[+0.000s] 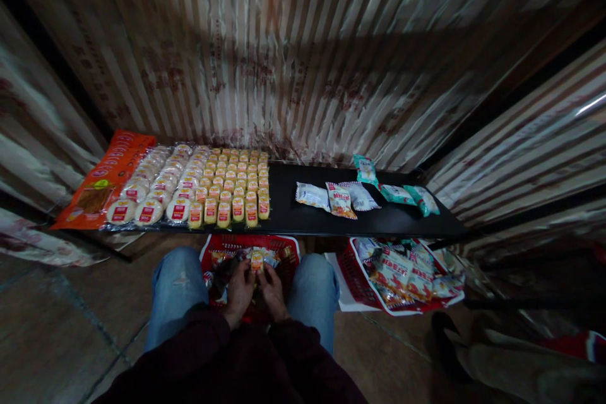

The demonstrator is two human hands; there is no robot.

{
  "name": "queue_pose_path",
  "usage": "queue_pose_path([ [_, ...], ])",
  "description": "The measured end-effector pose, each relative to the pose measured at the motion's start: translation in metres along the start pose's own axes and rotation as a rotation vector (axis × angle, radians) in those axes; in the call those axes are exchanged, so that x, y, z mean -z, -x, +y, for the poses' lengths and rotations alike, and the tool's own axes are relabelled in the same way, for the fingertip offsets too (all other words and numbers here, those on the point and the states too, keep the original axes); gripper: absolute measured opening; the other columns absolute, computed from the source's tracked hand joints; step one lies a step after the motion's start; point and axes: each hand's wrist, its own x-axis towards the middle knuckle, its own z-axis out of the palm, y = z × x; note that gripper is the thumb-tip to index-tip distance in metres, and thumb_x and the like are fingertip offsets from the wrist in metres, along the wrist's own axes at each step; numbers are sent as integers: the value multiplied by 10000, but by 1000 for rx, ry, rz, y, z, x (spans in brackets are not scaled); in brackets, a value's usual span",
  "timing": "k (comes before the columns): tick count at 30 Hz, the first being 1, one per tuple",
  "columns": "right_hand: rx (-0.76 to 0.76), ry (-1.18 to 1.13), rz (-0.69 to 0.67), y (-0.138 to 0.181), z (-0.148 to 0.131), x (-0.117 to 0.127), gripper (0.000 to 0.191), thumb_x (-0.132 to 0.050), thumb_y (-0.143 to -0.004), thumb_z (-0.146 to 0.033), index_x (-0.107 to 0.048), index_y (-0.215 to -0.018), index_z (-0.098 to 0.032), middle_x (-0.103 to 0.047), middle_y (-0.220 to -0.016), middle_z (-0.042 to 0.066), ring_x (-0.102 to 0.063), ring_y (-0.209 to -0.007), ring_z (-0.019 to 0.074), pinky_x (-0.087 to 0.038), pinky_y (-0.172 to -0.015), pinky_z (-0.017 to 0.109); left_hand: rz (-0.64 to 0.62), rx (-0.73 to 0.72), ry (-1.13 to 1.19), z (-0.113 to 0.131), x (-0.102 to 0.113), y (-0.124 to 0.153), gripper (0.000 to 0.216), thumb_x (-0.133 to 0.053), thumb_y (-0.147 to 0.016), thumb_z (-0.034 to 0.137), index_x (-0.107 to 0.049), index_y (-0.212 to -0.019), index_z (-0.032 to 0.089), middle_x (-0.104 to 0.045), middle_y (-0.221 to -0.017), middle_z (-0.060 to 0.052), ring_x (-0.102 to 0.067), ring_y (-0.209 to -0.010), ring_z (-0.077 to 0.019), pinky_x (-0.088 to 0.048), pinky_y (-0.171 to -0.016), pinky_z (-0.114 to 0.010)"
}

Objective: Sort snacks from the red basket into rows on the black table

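My left hand (pixel 239 293) and my right hand (pixel 273 290) meet over a red basket (pixel 284 246) between my knees. Both have their fingers closed round a small yellow snack packet (pixel 257 261) with a red label. The basket holds more wrapped snacks. On the low black shelf (pixel 312 218) in front, rows of the same yellow packets (pixel 237 189) lie beside rows of round white packets (pixel 156 186).
An orange packet (pixel 106 180) lies at the shelf's left end. Several white, red and teal snack bags (pixel 360 192) lie loose on the right. A second red basket (pixel 407 278) full of snack bags stands on the floor at right. Corrugated metal walls close in behind and beside.
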Motion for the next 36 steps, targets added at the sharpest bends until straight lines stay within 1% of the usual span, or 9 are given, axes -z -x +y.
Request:
queue_pose_path([
  [5, 21, -25, -42, -2, -15, -2, 524, -677, -671, -579, -713, -1012, -181, -722, -1038, 78, -653, -1001, 249, -494, -942, 366, 44, -91, 36, 11, 4, -2, 335, -477, -804, 227, -592, -1113, 166, -671, -1142, -126, -638, -1047, -222, -476, -959, -396],
  [10, 70, -34, -70, -6, -25, 1, 447, -639, -740, -507, -702, -1048, -191, -716, -1070, 70, -650, -1017, 234, -494, -942, 355, 58, -155, 36, 23, 7, -2, 327, -461, -819, 238, -588, -1116, 185, -670, -1147, -109, -624, -1074, -214, -466, -979, -400],
  [16, 159, 100, 42, -17, -29, 11, 375, -645, -738, -447, -722, -1008, -199, -717, -1080, 72, -645, -1032, 239, -474, -971, 374, 26, -208, 14, 32, 0, -11, 316, -458, -816, 229, -591, -1099, 183, -673, -1123, -107, -617, -1077, -210, -469, -970, -394],
  [18, 171, 121, 57, -22, -31, 15, 371, -638, -744, -442, -718, -1018, -205, -720, -1077, 67, -647, -1029, 234, -474, -971, 373, 9, -230, 2, 38, -3, -16, 301, -454, -816, 224, -596, -1078, 179, -672, -1113, -108, -618, -1066, -211, -468, -967, -395],
  [23, 211, 142, 65, -34, -48, 26, 348, -621, -763, -420, -704, -1026, -207, -714, -1092, 68, -644, -1031, 228, -469, -968, 376, -22, -295, -31, 62, -8, -25, 297, -445, -813, 199, -594, -1069, 183, -659, -1089, -101, -614, -1041, -204, -472, -951, -381],
  [27, 234, 156, 45, -50, -68, 33, 357, -606, -781, -425, -688, -1046, -202, -708, -1076, 73, -647, -993, 219, -486, -924, 356, -55, -296, -40, 86, -13, -36, 315, -429, -810, 174, -581, -1086, 192, -647, -1074, -88, -618, -1012, -186, -484, -925, -347],
  [30, 239, 167, 57, -69, -81, 35, 383, -593, -789, -447, -682, -1059, -191, -709, -1060, 79, -650, -953, 217, -491, -898, 348, -73, -276, -28, 102, -18, -50, 342, -432, -812, 178, -561, -1129, 181, -632, -1127, -107, -610, -1042, -194, -487, -924, -346],
  [34, 228, 164, 121, -94, -99, 30, 382, -613, -762, -436, -680, -1043, -186, -711, -1052, 80, -637, -974, 234, -462, -932, 366, -83, -252, -3, 121, -27, -72, 367, -423, -833, 196, -541, -1181, 175, -604, -1222, -118, -575, -1127, -201, -455, -980, -351],
  [36, 230, 127, 115, -104, -110, 26, 379, -604, -769, -430, -664, -1057, -191, -709, -1054, 72, -637, -967, 229, -461, -928, 358, -84, -237, 16, 130, -31, -83, 378, -417, -851, 219, -528, -1208, 167, -592, -1256, -120, -563, -1153, -201, -431, -1010, -352],
])
